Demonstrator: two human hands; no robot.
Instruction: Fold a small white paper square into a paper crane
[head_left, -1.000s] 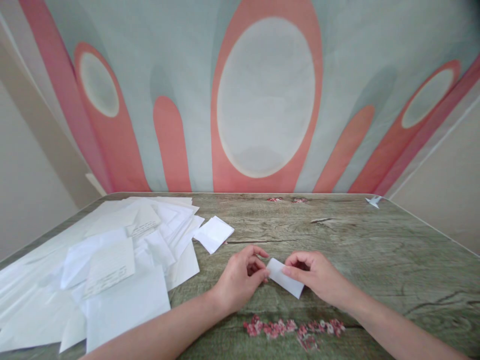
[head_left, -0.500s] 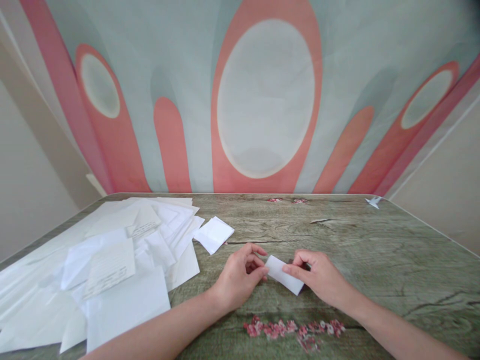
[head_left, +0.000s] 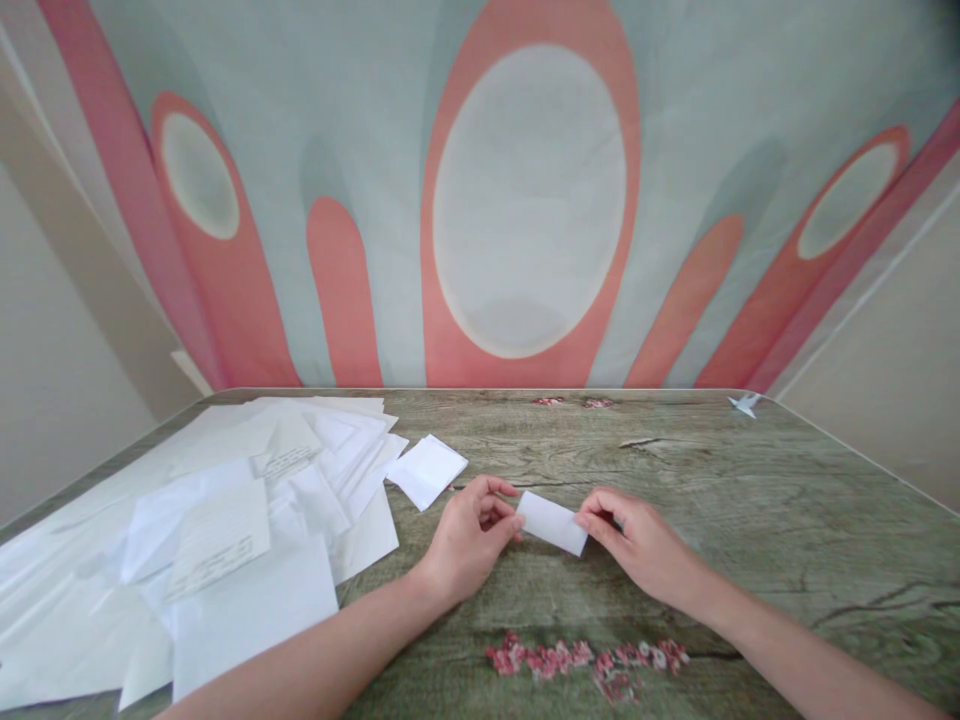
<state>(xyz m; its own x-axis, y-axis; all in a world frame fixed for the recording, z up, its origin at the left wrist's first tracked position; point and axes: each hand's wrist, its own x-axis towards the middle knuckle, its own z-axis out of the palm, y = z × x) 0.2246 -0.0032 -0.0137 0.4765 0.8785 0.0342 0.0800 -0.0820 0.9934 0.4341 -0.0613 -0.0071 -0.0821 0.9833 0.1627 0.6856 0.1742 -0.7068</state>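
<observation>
Between my two hands is a small white rectangle of folded paper (head_left: 552,523), held a little tilted, its right end lower than its left. My left hand (head_left: 474,535) pinches its left end between thumb and fingers. On the opposite end, my right hand (head_left: 636,540) grips the right edge, thumb on the near side. The fingertips behind the paper are partly hidden. Beyond my left hand lies a square stack of white paper (head_left: 428,470), which neither hand touches.
A spread pile of white sheets and packets (head_left: 247,640) covers the left of the wood-grain table (head_left: 750,520). At the far right corner sits a small folded paper shape (head_left: 745,404). A patterned backdrop (head_left: 390,120) rises behind the table's back edge.
The folded paper has moved slightly left and away from me and turned closer to level. My right hand has shifted its hold to the paper's right end; my left hand has moved slightly left.
</observation>
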